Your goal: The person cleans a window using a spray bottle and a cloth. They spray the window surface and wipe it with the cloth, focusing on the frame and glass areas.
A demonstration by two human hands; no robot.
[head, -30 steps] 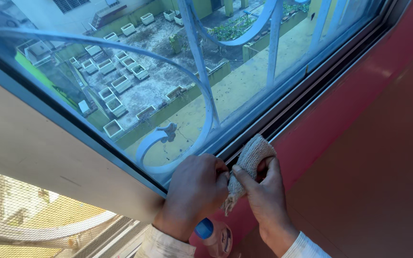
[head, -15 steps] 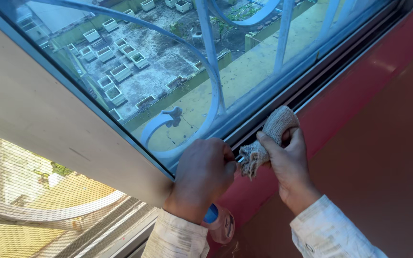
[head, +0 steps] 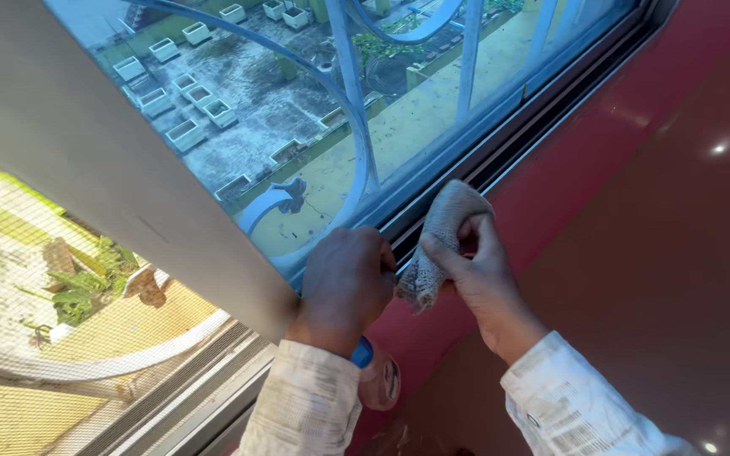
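Note:
My right hand (head: 475, 279) grips a bunched grey-beige cloth (head: 441, 236) and presses it against the dark sliding track (head: 517, 135) at the bottom of the window. My left hand (head: 344, 283) is a closed fist right beside the cloth, at the corner where the pane meets the track; what it pinches is hidden. A small clear bottle with a blue cap (head: 375, 371) shows just under my left wrist, resting by the red sill (head: 635, 211).
Window glass (head: 255, 127) with a curved pale-blue grille (head: 352, 110) behind it looks down on a rooftop. A beige frame bar (head: 86, 160) runs diagonally at left, with a mesh screen (head: 52, 338) below it.
The view shifted right and down. My right hand with the cloth slid slightly left along the track, toward my left fist, which stays at the pane corner.

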